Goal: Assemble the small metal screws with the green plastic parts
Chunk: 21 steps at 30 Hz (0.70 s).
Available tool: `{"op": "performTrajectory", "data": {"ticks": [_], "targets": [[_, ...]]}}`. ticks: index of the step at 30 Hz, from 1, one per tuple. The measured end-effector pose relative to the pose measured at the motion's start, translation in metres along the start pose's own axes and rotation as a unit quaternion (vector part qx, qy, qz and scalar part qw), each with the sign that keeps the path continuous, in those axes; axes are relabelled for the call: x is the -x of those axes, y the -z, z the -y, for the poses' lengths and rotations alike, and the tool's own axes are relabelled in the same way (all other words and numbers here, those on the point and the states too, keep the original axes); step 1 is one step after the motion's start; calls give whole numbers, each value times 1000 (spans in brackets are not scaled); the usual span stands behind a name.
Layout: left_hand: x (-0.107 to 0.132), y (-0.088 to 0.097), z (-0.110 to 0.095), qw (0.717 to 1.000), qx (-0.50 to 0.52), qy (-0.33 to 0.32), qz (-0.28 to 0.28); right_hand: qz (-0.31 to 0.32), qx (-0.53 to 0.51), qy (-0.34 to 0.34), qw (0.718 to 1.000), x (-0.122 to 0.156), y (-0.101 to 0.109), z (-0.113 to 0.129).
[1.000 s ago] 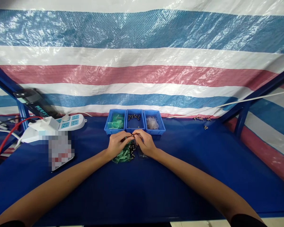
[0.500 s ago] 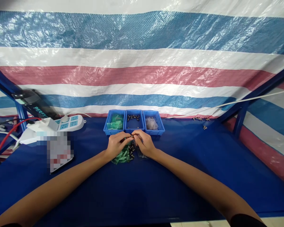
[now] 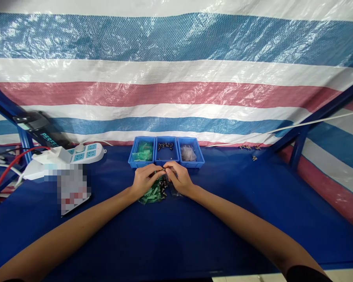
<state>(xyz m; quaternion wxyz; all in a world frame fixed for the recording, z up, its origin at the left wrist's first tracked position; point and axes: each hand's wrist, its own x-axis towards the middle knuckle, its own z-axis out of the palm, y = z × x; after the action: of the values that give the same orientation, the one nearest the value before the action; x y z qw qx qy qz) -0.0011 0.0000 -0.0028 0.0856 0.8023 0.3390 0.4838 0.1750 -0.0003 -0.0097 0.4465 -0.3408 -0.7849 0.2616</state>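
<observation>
My left hand (image 3: 145, 179) and my right hand (image 3: 179, 177) meet fingertip to fingertip just in front of the blue bins. Both are closed in a pinch on something small and dark, mostly hidden by the fingers. Beneath the left hand lies a pile of green pieces (image 3: 153, 193), glossy like plastic film. Small dark and metallic parts (image 3: 164, 187) are heaped between the hands. Under the right hand is a patch of clear pieces (image 3: 174, 191), partly covered.
Three joined blue bins hold green packets (image 3: 144, 152), small metal parts (image 3: 165, 146) and clear pieces (image 3: 188, 152). At left are a white power strip (image 3: 90, 153), a black bottle (image 3: 44, 129) and a blurred-out object (image 3: 73, 190). Loose metal parts (image 3: 254, 158) lie at the back right.
</observation>
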Motion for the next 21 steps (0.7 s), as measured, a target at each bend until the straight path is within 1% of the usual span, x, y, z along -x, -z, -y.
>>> {"op": "performTrajectory", "data": {"ticks": [21], "targets": [[1, 0, 1, 1000, 2, 1, 4, -5, -3, 8, 1000, -1, 0, 0]]}}
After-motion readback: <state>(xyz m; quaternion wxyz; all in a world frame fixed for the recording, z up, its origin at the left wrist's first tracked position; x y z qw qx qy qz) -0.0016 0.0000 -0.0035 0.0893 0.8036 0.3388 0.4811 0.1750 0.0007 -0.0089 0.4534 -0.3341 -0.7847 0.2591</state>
